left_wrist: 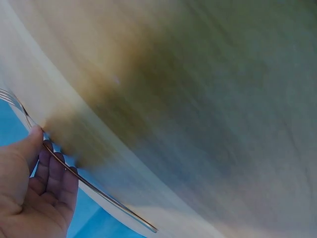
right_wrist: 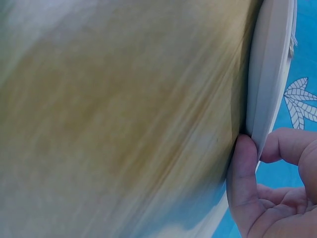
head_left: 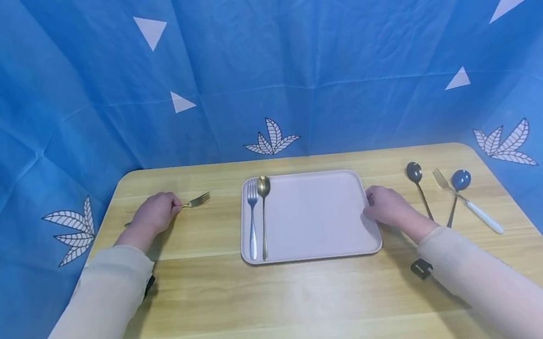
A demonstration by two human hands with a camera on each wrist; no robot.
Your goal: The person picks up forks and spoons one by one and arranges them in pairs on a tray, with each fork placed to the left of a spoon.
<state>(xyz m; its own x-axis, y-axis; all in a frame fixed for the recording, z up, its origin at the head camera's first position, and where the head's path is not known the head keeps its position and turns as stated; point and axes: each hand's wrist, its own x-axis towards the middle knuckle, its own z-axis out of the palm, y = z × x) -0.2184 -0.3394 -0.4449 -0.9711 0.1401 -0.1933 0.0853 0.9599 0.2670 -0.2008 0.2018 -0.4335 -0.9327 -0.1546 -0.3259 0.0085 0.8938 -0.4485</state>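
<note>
My left hand point(head_left: 155, 212) pinches a gold fork point(head_left: 198, 200) by its handle near the table's left end, tines to the right. In the left wrist view the thumb and fingers are on the handle of this fork point(left_wrist: 111, 199). My right hand point(head_left: 391, 206) grips the right rim of a pale pinkish tray point(head_left: 316, 214). Thumb and forefinger pinch the edge of the tray point(right_wrist: 265, 69) in the right wrist view. A silver fork point(head_left: 251, 224) and a gold spoon point(head_left: 262, 187) lie side by side along the tray's left side.
Right of the tray lie a dark spoon point(head_left: 414, 172), a fork with a white handle point(head_left: 484, 216) and a second dark spoon point(head_left: 461, 179), which crosses that fork. The wooden table point(head_left: 267, 313) has rounded back corners. Blue patterned cloth point(head_left: 259, 54) hangs behind and at both sides.
</note>
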